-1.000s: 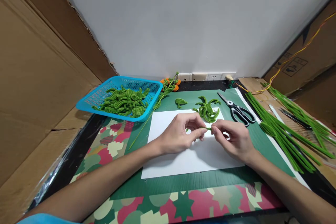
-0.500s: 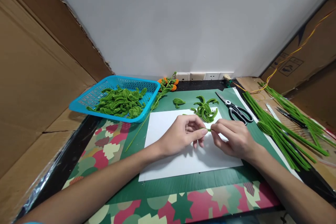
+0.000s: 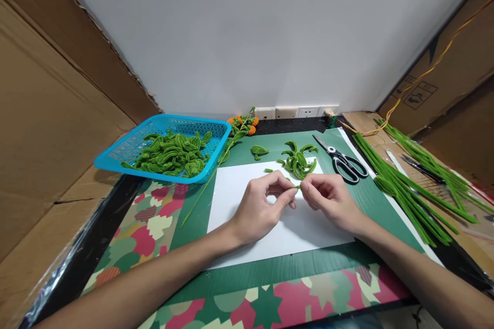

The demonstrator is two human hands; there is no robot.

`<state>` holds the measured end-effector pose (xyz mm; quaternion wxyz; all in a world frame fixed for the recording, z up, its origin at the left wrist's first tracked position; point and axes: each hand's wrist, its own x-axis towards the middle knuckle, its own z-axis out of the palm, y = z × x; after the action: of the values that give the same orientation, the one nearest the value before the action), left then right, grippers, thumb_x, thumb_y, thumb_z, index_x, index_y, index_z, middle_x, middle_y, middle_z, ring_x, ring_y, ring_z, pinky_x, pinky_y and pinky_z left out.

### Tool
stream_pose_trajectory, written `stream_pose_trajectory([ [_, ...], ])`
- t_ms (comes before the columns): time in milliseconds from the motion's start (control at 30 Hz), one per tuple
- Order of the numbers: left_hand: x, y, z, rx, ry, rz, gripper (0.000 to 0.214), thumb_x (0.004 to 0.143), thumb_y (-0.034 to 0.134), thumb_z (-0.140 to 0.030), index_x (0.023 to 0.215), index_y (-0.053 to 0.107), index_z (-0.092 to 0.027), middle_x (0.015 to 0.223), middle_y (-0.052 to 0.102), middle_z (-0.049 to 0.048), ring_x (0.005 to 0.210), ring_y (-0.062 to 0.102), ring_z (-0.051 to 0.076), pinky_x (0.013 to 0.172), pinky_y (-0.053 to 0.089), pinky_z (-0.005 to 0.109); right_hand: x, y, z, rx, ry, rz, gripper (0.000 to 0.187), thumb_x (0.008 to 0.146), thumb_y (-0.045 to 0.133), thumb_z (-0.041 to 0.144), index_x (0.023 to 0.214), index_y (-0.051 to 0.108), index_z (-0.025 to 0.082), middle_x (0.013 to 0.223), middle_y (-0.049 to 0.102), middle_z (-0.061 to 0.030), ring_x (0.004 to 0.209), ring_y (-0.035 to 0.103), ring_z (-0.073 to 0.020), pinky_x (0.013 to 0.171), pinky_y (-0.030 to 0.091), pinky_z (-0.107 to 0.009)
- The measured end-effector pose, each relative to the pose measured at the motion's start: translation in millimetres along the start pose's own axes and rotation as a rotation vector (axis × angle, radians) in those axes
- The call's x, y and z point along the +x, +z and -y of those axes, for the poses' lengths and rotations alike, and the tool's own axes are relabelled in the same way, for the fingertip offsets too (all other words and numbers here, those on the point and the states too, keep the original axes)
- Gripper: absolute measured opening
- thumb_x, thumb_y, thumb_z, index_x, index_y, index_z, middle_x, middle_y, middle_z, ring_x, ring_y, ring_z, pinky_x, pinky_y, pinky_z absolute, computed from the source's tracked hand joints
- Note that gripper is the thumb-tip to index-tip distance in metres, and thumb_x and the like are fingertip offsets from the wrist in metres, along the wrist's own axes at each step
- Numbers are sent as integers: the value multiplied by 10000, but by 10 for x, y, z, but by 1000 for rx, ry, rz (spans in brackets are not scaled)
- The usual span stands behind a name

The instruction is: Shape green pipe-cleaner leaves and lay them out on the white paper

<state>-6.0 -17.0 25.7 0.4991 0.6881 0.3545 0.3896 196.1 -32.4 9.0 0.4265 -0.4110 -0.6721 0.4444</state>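
Note:
My left hand (image 3: 262, 205) and my right hand (image 3: 328, 200) meet over a white sheet of paper (image 3: 278, 226). Both pinch a small green pipe cleaner piece (image 3: 298, 186) between thumb and fingertips, so most of it is hidden. Just beyond the hands lies a small pile of bent green leaf shapes (image 3: 299, 159), with a single one (image 3: 258, 151) to its left.
A blue basket (image 3: 116, 157) full of green leaf shapes stands at the back left. An orange-flowered stem (image 3: 231, 139) leans beside it. Black scissors (image 3: 341, 159) lie to the right, then a bundle of long green pipe cleaners (image 3: 405, 187). Cardboard walls stand on both sides.
Both hands have stayed pinched on the green piece and drifted slightly left and away from me. The view has shifted a little; nothing else on the table moved.

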Motion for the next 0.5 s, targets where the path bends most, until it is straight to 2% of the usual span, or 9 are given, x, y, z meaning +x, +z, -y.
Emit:
stream_pose_trajectory([
  [100, -34, 89, 86, -184, -170, 9, 263, 942, 752, -395, 921, 652, -153, 745, 702, 34, 651, 694, 156, 560, 526, 228, 15, -46, -25, -188, -92, -21, 417, 1065, 532, 428, 733, 584, 181, 629, 498, 27, 565, 421, -109, 523, 320, -244],
  [200, -58, 131, 153, -241, -256, -2, 353, 895, 802, -460, 964, 640, -155, 696, 710, 27, 560, 657, 142, 491, 496, 213, 17, -62, -54, -280, -137, 23, 371, 1056, 550, 372, 744, 599, 177, 614, 493, 37, 555, 422, -105, 520, 321, -237],
  [333, -65, 116, 205, -235, -263, -34, 384, 905, 787, -487, 1021, 653, -147, 642, 716, 25, 467, 604, 118, 458, 477, 204, 27, -57, -90, -322, -160, 23, 340, 1056, 547, 317, 752, 605, 175, 622, 500, 38, 562, 427, -102, 521, 326, -231],
  [500, -58, 96, 221, -229, -260, -87, 371, 896, 803, -469, 996, 654, -144, 615, 699, 13, 438, 595, 115, 421, 455, 194, 45, -69, -113, -403, -237, -10, 276, 1040, 544, 246, 789, 629, 170, 629, 517, 39, 552, 445, -99, 530, 341, -230],
])
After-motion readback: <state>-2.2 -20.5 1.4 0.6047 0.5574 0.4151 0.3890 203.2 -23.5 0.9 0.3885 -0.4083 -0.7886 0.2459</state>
